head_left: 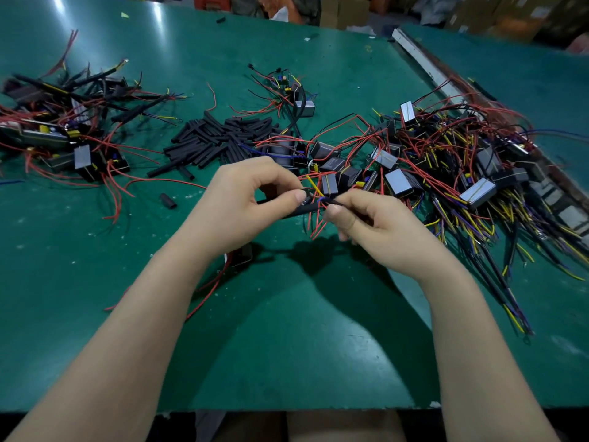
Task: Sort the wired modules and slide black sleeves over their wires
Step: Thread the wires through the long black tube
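place: electronics assembly workshop | bench: green mat (95, 282), scuffed | beyond fingers (287, 178): heap of cut black sleeves (220, 135) | right of fingers: tangle of wired modules (462, 161) | left of fingers: sleeved modules (63, 122) | far edge: stacked cartons (344, 9)

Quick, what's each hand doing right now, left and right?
Left hand: pinching the black sleeve.
Right hand: pinching the wires at the sleeve's end.
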`<state>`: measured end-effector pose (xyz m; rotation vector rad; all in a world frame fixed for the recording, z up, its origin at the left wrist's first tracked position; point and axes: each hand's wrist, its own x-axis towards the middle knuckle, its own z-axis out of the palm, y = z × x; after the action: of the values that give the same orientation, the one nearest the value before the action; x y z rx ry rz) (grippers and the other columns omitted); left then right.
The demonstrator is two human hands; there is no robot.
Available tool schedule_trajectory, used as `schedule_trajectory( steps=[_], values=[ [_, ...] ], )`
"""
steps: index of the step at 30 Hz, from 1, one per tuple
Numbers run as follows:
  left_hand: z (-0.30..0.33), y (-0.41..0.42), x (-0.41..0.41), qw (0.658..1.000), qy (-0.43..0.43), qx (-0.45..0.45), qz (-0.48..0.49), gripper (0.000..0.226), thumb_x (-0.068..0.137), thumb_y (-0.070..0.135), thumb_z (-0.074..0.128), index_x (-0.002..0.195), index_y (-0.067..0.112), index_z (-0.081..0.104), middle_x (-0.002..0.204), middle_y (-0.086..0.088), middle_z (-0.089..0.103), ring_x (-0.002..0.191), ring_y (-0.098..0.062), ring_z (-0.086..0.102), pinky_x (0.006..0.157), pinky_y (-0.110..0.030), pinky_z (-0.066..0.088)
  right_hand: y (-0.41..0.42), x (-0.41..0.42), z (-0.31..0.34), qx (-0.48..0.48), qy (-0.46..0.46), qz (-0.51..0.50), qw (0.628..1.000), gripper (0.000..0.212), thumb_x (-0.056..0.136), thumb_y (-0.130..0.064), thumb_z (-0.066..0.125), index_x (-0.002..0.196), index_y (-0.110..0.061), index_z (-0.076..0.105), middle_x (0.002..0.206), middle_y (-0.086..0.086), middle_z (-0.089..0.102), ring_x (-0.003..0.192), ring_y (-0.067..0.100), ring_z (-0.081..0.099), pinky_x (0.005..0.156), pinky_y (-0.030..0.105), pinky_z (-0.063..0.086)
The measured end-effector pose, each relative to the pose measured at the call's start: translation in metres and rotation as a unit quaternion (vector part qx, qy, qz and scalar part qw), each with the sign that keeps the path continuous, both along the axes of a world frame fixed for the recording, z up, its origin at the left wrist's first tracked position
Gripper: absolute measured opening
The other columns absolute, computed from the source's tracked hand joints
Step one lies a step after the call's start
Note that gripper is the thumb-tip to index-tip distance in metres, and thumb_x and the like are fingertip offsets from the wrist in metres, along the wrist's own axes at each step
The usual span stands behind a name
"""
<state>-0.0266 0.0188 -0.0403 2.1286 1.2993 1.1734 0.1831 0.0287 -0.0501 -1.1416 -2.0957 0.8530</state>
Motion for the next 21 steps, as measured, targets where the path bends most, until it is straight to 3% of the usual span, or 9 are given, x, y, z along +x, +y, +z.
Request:
schedule_trajectory(
  steps=[5,9,12,15,21],
  values=[
    [0.0,0.001,-0.003,0.997,-0.024,-0.059,-0.038,0.004,0.081,0.015,0.073,0.084,0.017,0.074,0.081,-0.001,0.067,0.075,-0.009,0.06,0.072,-0.017,0.044,-0.003,-0.006,0.002,0.041,0.05,-0.003,0.998,0.013,0.095,-0.036,0.05,0.085,-0.035,0.057,0.061,-0.018,0.049,0.059,0.0,0.039,0.058,0.016,0.033],
    [-0.003,0.001,-0.002,0.996,-0.006,-0.072,-0.05,0.006,0.08,0.017,0.074,0.085,0.014,0.075,0.081,-0.005,0.067,0.077,-0.017,0.061,0.075,-0.029,0.047,-0.005,-0.008,0.001,0.072,0.015,-0.008,0.997,0.015,0.093,-0.038,0.051,0.081,-0.035,0.058,0.061,-0.016,0.049,0.061,0.005,0.041,0.059,0.023,0.036],
    [-0.003,0.001,0.0,0.996,0.006,-0.069,-0.059,0.011,0.081,0.024,0.07,0.089,0.019,0.074,0.084,-0.002,0.068,0.079,-0.011,0.062,0.073,-0.021,0.046,-0.004,-0.009,0.0,0.1,-0.026,-0.02,0.994,0.018,0.094,-0.029,0.056,0.087,-0.018,0.069,0.066,-0.019,0.055,0.062,0.0,0.05,0.061,0.018,0.039],
    [-0.002,0.0,0.001,0.995,-0.021,-0.08,-0.063,0.022,0.078,0.035,0.065,0.091,0.018,0.073,0.082,0.004,0.066,0.073,0.001,0.058,0.067,-0.008,0.038,-0.005,-0.012,0.002,0.125,0.007,-0.036,0.992,0.02,0.094,-0.027,0.055,0.089,-0.014,0.069,0.065,-0.022,0.052,0.064,-0.005,0.049,0.063,0.015,0.038],
    [-0.002,-0.001,0.004,0.995,0.018,-0.084,-0.049,0.016,0.08,0.03,0.069,0.089,0.017,0.074,0.082,0.005,0.068,0.076,-0.006,0.062,0.069,-0.011,0.043,-0.006,-0.015,0.0,0.114,-0.038,-0.032,0.992,0.021,0.095,-0.026,0.057,0.089,-0.01,0.068,0.064,-0.018,0.054,0.063,0.003,0.05,0.06,0.019,0.039]
  ],
)
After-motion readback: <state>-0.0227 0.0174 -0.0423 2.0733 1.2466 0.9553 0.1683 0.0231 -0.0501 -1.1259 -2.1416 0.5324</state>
